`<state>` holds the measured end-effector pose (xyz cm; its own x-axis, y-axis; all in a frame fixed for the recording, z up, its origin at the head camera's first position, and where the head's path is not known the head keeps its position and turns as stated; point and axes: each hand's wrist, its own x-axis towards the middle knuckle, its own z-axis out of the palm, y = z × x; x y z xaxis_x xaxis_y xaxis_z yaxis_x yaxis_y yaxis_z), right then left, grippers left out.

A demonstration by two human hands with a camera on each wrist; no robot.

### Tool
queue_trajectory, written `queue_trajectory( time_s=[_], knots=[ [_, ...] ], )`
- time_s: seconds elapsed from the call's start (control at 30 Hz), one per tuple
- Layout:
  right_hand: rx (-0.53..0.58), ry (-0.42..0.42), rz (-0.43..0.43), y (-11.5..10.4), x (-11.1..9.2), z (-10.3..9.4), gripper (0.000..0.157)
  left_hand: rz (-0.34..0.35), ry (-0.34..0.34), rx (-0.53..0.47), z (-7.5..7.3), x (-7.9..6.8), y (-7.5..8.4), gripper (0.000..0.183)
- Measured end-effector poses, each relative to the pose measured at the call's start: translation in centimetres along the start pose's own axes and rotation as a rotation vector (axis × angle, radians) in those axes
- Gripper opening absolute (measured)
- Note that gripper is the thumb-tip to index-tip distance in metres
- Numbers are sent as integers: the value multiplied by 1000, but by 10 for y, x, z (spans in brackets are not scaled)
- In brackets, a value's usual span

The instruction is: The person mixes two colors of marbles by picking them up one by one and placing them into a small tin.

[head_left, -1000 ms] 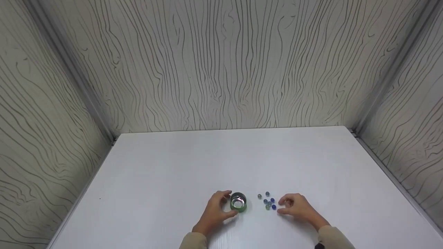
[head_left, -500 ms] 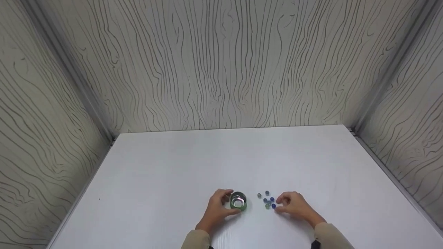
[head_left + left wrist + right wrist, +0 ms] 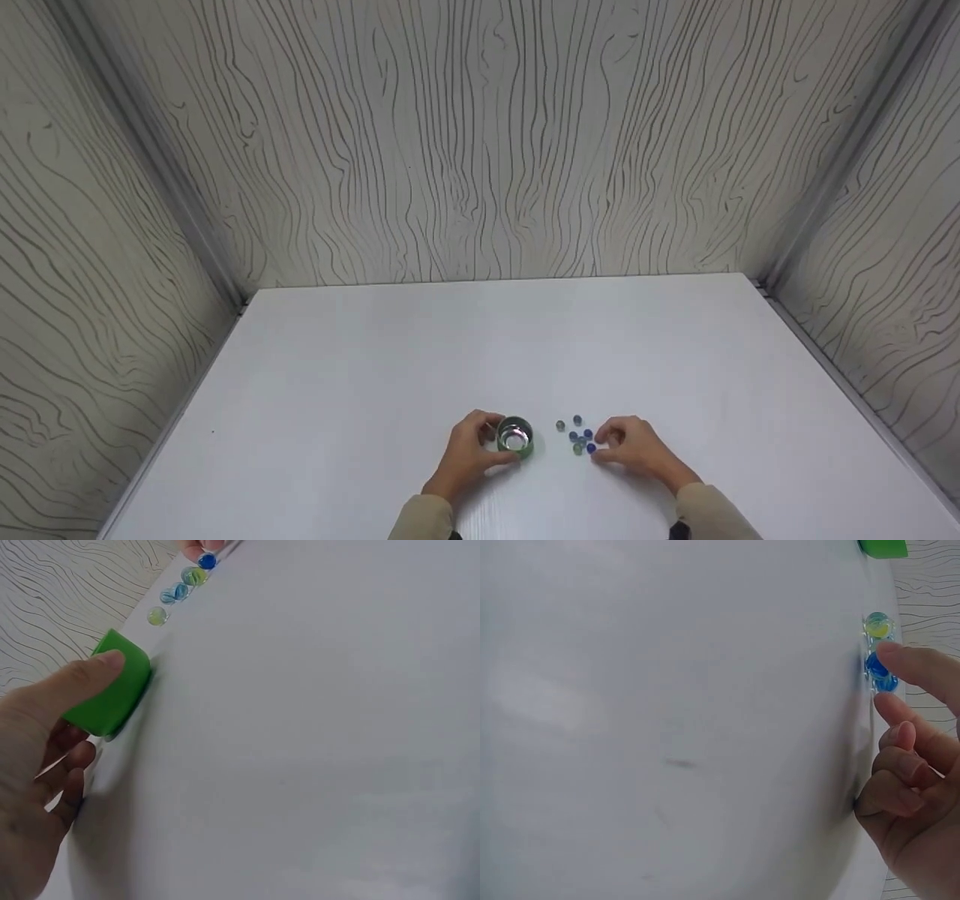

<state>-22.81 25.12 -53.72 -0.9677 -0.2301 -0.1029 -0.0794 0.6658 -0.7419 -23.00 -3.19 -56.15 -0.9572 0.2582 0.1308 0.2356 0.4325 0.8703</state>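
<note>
A small green cup (image 3: 526,452) with a shiny metal inside stands on the white table, its mouth upward. My left hand (image 3: 463,457) holds it from the left, thumb on the near side and fingers behind it; the left wrist view shows the thumb pressed on the green wall (image 3: 129,694). Several glass marbles lie in a loose group to the right, among them a dark blue marble (image 3: 591,448) and a greenish marble (image 3: 577,449). My right hand (image 3: 637,448) is beside them, thumb tip right at the dark blue marble (image 3: 876,664), index finger apart from the thumb.
The white table (image 3: 360,360) reaches back to a wood-grain patterned panel (image 3: 480,150). Similar panels stand at the left (image 3: 90,300) and right (image 3: 900,262). Two marbles, a greyish marble (image 3: 560,425) and a bluish marble (image 3: 577,420), lie at the far side of the group.
My right hand has moved slightly left, bringing its thumb to the dark blue marble. The left thumb has come further across the cup's near side. Cup and marbles stay in place.
</note>
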Motion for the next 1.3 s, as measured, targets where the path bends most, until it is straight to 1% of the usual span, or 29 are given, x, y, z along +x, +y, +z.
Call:
queue_trajectory(
  time_s=[0.1, 0.37, 0.43, 0.53, 0.67, 0.73, 0.9, 1.13, 1.3],
  knots=[
    [4, 4, 10, 0, 0, 1, 23, -20, -7, -13, 0, 0, 0, 51],
    [-2, 10, 62, -3, 2, 3, 22, -6, -11, -7, -1, 0, 0, 52],
    [-4, 10, 70, -4, 3, 4, 23, -15, -17, -10, -1, 0, 0, 54],
    [-5, 10, 63, -3, 3, 4, 23, -35, -23, -16, -1, 1, 0, 57],
    [-3, 2, 44, -3, 2, 3, 23, -55, -23, -25, 0, 1, 0, 55],
    [0, -2, 15, -3, 1, 3, 23, -58, -25, -33, 0, 0, 0, 53],
    [5, -3, -47, -3, 0, 2, 23, -53, -28, -30, -1, -2, 2, 54],
    [3, 1, -44, -4, 1, 3, 22, -47, -23, -12, -1, -1, 2, 53],
    [-7, 21, -19, -4, 2, 4, 21, -34, -12, 2, -1, 0, 2, 52]
  ],
)
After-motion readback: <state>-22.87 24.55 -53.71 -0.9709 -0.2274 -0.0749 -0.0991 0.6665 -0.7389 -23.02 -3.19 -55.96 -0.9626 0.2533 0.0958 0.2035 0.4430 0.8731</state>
